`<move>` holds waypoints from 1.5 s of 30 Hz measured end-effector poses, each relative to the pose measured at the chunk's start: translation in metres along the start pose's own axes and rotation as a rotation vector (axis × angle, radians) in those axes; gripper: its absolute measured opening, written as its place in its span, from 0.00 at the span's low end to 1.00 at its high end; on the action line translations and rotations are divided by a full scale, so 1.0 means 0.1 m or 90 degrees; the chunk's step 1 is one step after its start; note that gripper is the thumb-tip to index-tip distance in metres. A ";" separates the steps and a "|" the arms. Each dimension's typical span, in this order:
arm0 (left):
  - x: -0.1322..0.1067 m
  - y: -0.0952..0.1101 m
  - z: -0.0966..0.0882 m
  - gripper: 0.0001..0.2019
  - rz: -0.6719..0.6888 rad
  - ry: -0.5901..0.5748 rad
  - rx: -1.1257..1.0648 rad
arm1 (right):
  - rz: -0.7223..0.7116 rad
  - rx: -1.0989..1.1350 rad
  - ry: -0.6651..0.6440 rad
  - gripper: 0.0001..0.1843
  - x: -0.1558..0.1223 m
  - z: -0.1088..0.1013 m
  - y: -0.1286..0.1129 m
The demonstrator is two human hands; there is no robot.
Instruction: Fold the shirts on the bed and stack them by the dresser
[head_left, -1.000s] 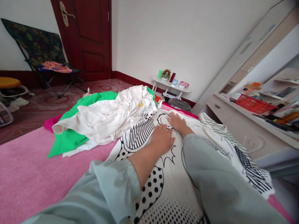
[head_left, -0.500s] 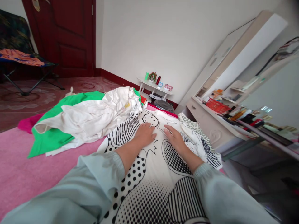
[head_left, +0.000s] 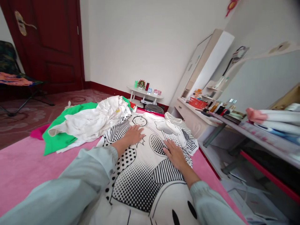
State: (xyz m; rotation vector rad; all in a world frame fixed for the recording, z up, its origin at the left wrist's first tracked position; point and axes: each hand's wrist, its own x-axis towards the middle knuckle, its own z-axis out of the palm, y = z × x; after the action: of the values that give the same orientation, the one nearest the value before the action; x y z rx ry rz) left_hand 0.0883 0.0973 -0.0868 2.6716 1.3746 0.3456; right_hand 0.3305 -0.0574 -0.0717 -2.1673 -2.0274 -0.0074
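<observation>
A white shirt (head_left: 145,159) with black dots, stripes and cartoon shapes lies spread over the pink bed cover (head_left: 21,168). Flat on its upper left part rests my left hand (head_left: 134,135), fingers stretched and the thumb apart. My right hand (head_left: 174,153) lies on the shirt's right side, palm down with the fingers extended. Neither hand grips the cloth. The shirt's striped right sleeve (head_left: 191,145) is bunched near the bed's edge. To the left of my left hand sits a heap of clothes, with a crumpled white garment (head_left: 86,122) over a green one (head_left: 50,142).
Along the right side stand a dressing table (head_left: 194,117) with bottles and a red basket (head_left: 197,102), and a grey-legged table (head_left: 255,140). A low white shelf (head_left: 145,91) is by the far wall. A folding chair (head_left: 16,79) stands left, near the red door (head_left: 53,47).
My right hand has slid down along the shirt towards me, away from the collar. My left hand stays on nearly the same spot of cloth. The view has tilted up and turned right.
</observation>
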 end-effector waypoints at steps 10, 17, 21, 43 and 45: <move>-0.91 -0.38 -0.27 0.33 -0.021 0.008 0.053 | -0.020 0.048 0.051 0.28 0.03 0.06 0.10; -0.99 -0.30 -0.41 0.27 -0.042 0.076 0.173 | -0.037 0.033 0.077 0.26 0.04 0.08 0.10; -0.76 -0.16 -0.45 0.21 0.022 0.076 0.211 | -0.034 0.015 0.079 0.26 0.04 0.08 0.08; 0.76 -0.15 -0.22 0.21 -0.011 -0.017 0.169 | -0.006 0.033 0.055 0.28 0.03 0.04 0.03; 0.78 -0.23 -0.23 0.22 0.040 -0.020 0.146 | -0.005 0.029 0.060 0.28 0.03 0.04 0.03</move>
State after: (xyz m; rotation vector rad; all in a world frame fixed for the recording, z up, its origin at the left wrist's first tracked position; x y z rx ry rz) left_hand 0.1083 0.1740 -0.0582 2.8936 1.4018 0.1589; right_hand 0.3331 -0.0540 -0.0758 -2.0914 -1.9656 -0.0619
